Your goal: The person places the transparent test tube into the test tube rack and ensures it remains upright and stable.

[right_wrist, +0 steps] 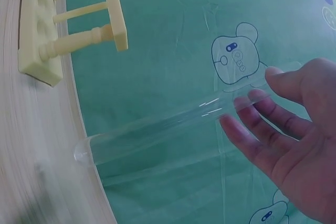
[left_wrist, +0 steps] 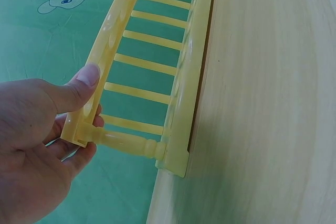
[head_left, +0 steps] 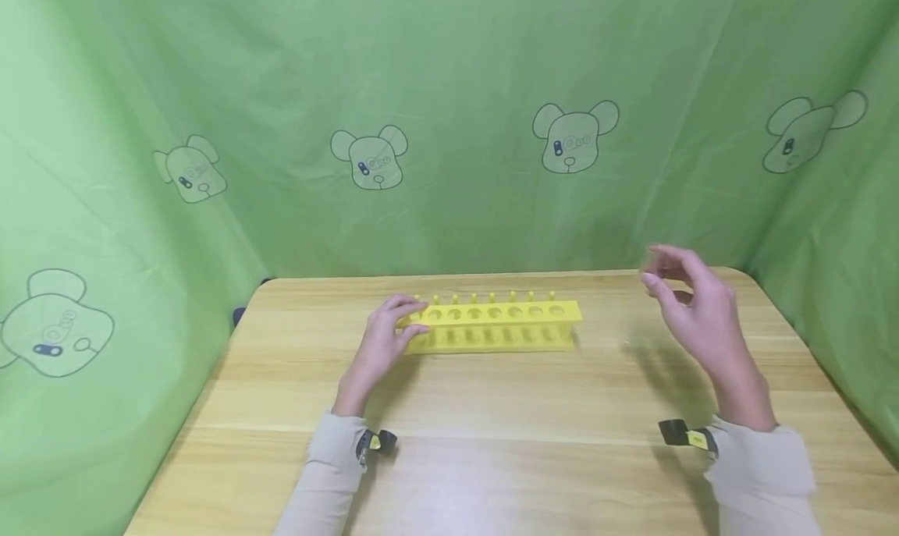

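Item one, the rack [head_left: 495, 327]: yellow plastic, long and narrow, standing on the far middle of the table [head_left: 492, 442], its length running left to right. We count a row of round holes along the top plate and a row of short pegs along the back edge; thin rungs join top plate to base, with a turned post at each end.

Item two, the tube [right_wrist: 157, 127]: clear glass or plastic, round-bottomed, held off the table to the right of the rack and well apart from it. In the head view we can barely make it out; the right wrist view shows it plainly, closed end pointing away from the palm.

Item three, our left hand [head_left: 386, 341]: thumb on top of the rack's left end, fingers curled beneath the top plate, so the end is pinched between them.

Item four, our right hand [head_left: 691, 306]: raised above the table's right side, the tube's upper end pinched between thumb and lightly bent fingers [right_wrist: 252, 124], which otherwise stand fairly straight and spread.

Item five, surroundings: pale wood-grain table; green cloth [head_left: 449, 91] printed with bear heads hung behind and at both sides; light sleeves and a dark strap with a yellow tag on each wrist
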Demonstrator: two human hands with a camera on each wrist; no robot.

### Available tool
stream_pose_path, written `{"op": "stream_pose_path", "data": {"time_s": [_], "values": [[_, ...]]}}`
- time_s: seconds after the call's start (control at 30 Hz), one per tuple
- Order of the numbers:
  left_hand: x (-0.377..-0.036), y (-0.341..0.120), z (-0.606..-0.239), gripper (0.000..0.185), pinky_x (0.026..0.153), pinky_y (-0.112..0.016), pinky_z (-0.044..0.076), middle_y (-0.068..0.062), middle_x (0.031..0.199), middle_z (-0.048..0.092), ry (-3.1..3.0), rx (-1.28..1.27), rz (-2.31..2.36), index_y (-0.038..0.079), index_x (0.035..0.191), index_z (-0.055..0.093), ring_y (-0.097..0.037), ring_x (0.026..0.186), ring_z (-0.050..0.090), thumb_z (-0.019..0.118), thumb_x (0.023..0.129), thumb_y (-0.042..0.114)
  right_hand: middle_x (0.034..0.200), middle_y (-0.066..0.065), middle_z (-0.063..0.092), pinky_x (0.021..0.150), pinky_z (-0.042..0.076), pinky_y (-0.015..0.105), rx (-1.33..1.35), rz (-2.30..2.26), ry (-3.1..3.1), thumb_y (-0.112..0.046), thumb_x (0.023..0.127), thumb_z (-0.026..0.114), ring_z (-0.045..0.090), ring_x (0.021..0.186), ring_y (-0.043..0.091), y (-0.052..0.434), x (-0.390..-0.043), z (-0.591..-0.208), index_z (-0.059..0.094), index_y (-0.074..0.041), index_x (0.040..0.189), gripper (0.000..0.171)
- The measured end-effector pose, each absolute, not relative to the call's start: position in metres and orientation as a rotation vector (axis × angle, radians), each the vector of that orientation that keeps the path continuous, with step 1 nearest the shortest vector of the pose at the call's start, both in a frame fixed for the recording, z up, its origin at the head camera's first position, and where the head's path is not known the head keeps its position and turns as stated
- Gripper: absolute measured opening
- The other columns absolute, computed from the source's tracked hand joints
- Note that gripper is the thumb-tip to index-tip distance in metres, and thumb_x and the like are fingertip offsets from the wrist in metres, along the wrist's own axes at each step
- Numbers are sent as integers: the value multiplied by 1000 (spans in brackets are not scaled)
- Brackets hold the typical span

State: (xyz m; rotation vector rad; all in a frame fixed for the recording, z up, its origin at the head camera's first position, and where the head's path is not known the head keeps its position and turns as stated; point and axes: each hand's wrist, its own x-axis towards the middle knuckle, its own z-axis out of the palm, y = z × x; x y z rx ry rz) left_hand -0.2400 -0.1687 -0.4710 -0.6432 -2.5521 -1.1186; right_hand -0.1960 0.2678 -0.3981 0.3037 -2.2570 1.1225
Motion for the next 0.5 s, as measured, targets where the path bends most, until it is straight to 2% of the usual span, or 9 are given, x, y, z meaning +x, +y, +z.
{"op": "stream_pose_path", "data": {"time_s": [0.23,0.5], "values": [[-239,-168,-471,43,109,-40,50,-16,124,67,-2544,-651,-1120,-1,124,70,-32,118,63,82,84,8,107,6,64,79,53,5,369,1143,-2211,9,95,67,63,96,-3,263,-199,-398,58,-3,140,48],[-240,-167,-471,42,110,-40,50,-16,125,67,-2553,-641,-1105,-1,124,70,-32,119,63,81,85,10,107,5,63,79,55,8,391,1164,-2179,8,97,64,64,95,1,259,-201,-398,55,-4,143,49]]}}
